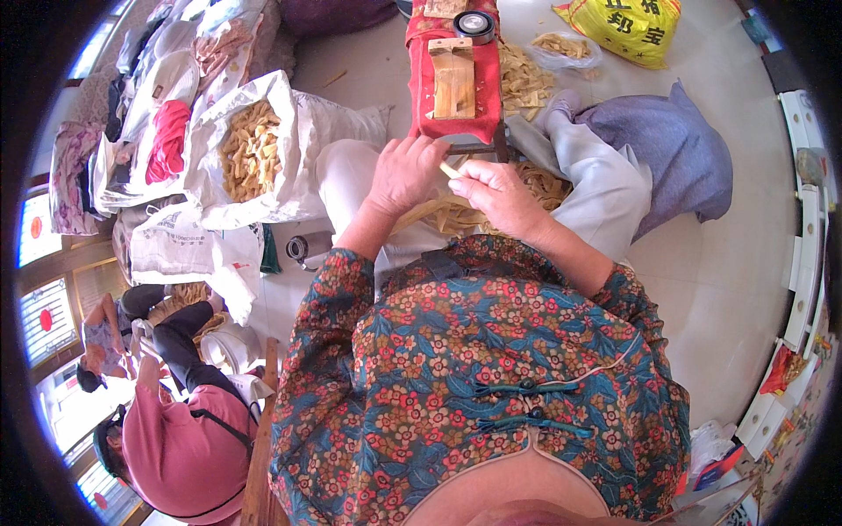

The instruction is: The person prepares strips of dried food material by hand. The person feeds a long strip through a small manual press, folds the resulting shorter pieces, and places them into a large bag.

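My right hand (495, 194) pinches one end of a pale yellowish strip (451, 171) between thumb and fingers. Close by on its left, my left hand (406, 172) has its fingers curled near the strip's other end; what lies under those fingers is hidden. Just beyond both hands is a narrow bench covered with red cloth (488, 98). A wooden block (454, 85) with a raised end piece rests on the cloth, and a round black-rimmed object (474, 25) stands behind it. Long pale strips (454, 218) lie across my lap, below the hands.
On the left stands an open white sack of cut yellowish pieces (253, 154). More pieces (525, 75) lie on the floor right of the bench, near a plastic bag (567, 49) and a yellow sack (621, 29). Two other people sit at lower left, beside a bucket (227, 345).
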The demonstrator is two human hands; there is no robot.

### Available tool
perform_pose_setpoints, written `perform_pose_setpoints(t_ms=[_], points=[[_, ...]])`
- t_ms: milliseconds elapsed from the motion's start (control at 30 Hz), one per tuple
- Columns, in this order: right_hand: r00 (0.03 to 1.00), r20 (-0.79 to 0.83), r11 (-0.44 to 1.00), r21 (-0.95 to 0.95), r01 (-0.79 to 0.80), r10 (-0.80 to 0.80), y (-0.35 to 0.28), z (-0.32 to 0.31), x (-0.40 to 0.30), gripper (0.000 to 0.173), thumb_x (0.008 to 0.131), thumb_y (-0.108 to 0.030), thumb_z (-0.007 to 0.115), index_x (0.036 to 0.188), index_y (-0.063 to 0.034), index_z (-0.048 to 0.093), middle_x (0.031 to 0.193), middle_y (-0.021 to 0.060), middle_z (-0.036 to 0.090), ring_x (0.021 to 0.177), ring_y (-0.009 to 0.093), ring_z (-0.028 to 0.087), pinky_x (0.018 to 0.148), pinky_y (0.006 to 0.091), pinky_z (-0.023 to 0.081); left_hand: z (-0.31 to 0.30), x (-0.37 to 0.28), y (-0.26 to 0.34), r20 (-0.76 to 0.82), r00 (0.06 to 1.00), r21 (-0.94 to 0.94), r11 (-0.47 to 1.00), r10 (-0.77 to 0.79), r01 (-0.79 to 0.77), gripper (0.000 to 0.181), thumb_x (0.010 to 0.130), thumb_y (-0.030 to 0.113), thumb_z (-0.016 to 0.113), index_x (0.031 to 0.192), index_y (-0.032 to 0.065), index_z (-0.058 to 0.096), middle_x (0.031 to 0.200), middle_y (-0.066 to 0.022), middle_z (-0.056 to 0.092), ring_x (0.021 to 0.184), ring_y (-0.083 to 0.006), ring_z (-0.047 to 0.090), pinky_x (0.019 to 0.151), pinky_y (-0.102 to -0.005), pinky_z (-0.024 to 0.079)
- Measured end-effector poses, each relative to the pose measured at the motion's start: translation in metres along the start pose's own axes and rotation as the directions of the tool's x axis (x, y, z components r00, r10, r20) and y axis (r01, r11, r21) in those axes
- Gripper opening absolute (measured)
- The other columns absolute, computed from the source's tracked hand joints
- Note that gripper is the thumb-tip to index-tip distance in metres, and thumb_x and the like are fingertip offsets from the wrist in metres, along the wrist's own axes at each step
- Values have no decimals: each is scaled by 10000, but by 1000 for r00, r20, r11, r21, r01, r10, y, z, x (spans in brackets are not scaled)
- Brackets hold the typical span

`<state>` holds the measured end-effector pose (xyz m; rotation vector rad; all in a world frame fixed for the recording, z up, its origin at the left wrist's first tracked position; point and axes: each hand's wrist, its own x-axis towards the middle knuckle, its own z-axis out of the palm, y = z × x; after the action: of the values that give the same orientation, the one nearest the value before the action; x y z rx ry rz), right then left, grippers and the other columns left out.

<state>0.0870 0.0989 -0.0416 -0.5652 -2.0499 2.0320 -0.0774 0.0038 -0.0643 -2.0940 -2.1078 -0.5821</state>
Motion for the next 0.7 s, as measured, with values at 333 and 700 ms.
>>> perform_pose_setpoints(t_ms=[333,700], points=[[977,-215,995,-95,-18,-3,-13,-38,30,210,877,-198,615,777,-14,629,569,-24,508,535,48,441,484,251,379,9,19,-16,474,781,-878,-154,-407,452,182,919,77,490,1096,118,498,843,21,523,656,-49,459,574,-226,407],[948,-280,957,-282,70,-152,-7,-64,58,189,861,-207,633,832,-24,670,588,-52,482,566,39,405,510,233,334,6,51,-24,209,843,-819,383,-496,428,149,907,104,530,1038,36,553,832,-5,559,757,-75,515,667,-222,435]])
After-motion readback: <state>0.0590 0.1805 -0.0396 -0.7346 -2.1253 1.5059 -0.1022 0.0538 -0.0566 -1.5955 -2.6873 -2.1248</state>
